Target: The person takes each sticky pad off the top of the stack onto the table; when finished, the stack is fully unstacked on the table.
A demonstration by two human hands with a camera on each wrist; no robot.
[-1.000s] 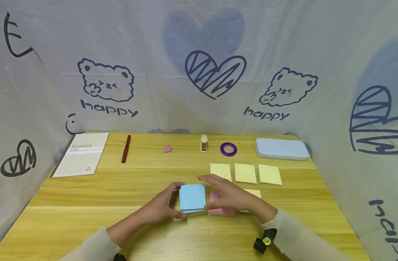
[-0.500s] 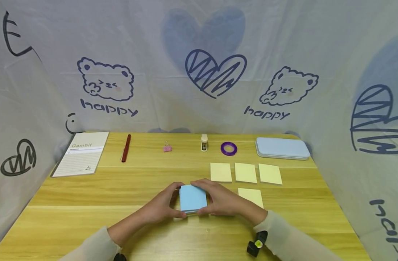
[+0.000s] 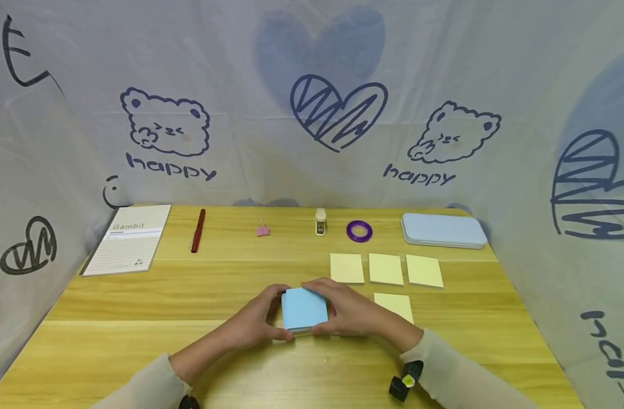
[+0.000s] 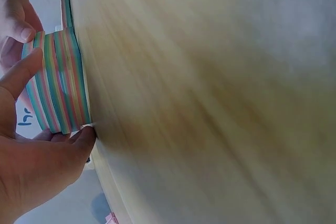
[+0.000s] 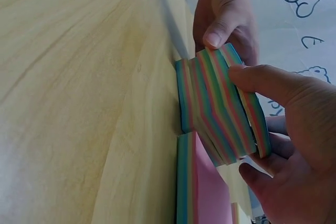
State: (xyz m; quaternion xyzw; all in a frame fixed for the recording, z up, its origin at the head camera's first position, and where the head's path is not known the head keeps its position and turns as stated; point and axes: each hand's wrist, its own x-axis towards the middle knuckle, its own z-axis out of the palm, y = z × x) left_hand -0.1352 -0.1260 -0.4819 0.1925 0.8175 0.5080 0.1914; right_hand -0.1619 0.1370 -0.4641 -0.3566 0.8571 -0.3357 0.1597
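Observation:
A stack of sticky note pads [image 3: 304,309] with a blue top stands at the table's front middle, between both hands. Its sides show many coloured stripes in the left wrist view, and its layers sit unevenly. My left hand [image 3: 250,325] grips its left side, thumb at the near edge and fingers at the far edge. From the right, my right hand [image 3: 350,311] holds the upper part the same way. The topmost layer sits slightly off toward the right hand. Beside the stack, a lower pink-topped pad [image 5: 211,190] shows in the right wrist view; the right hand mostly covers it in the head view.
Several pale yellow pads [image 3: 386,269] lie to the right. Along the back are a notebook [image 3: 130,241], a red pen [image 3: 198,231], a pink binder clip [image 3: 263,230], a small white object [image 3: 320,222], a purple tape roll [image 3: 350,232] and a light blue case [image 3: 444,230]. Printed cloth walls surround the table.
My right hand has moved left from over the pink pad and taken hold of the stack. The blue top has shifted slightly right. The left hand has stayed in place.

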